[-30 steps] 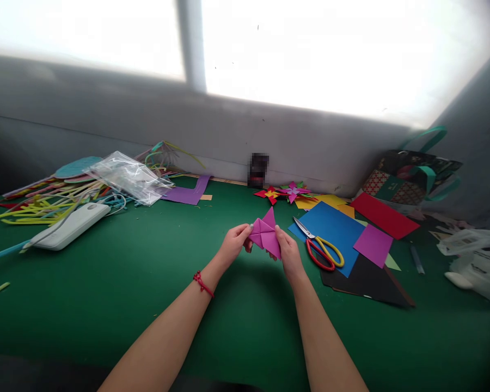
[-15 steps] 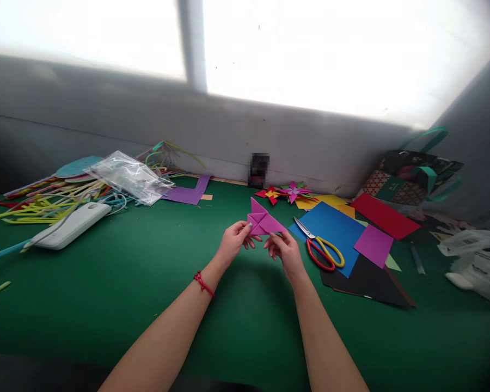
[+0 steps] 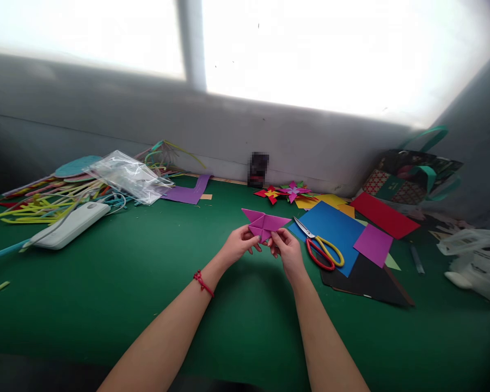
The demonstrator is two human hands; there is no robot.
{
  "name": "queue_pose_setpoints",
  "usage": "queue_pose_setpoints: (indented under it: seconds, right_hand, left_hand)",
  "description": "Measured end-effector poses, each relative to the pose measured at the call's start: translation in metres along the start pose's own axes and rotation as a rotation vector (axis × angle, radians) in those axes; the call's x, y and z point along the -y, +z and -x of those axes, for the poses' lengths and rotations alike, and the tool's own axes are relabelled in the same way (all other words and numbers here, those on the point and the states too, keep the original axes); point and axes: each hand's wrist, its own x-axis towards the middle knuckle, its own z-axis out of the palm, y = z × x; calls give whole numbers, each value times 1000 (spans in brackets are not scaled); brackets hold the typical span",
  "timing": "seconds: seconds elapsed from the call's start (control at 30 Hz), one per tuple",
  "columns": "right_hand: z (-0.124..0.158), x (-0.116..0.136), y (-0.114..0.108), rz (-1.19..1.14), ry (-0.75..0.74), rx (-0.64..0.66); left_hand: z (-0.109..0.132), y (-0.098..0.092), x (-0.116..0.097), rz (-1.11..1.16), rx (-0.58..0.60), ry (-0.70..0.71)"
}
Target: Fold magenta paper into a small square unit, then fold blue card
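Between my two hands a folded magenta paper (image 3: 264, 224) is held up above the green table. It has creases, two pointed wings to the sides and a point at the bottom. My left hand (image 3: 239, 243) pinches its lower left edge between thumb and fingers. On the lower right edge my right hand (image 3: 285, 246) pinches it in the same way. The fingers behind the paper are partly hidden. To the right of my right hand, scissors (image 3: 325, 253) with one red and one yellow handle lie on a blue sheet (image 3: 330, 220).
Folded paper flowers (image 3: 293, 190) lie at the back. Red (image 3: 386, 215), purple (image 3: 373, 245) and black sheets (image 3: 367, 286) are on the right, near a plastic bag (image 3: 484, 261). At left are a white power strip (image 3: 71, 226), a clear bag (image 3: 126, 177) and several coloured strips.
The magenta paper has turned in my hands: its upright point now leans to the left and a lower point faces down. My left hand's grip has shifted slightly lower.
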Motion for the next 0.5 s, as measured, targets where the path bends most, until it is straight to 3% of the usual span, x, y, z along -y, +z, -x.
queue_pose_setpoints:
  seconds: [0.33, 0.5]
  right_hand:
    - [-1, -3, 1, -10, 50, -17]
    - [1, 0, 9, 68, 78, 8]
  left_hand:
    - [1, 0, 0, -32, -10, -16]
    - [-2, 0, 3, 21, -126, -34]
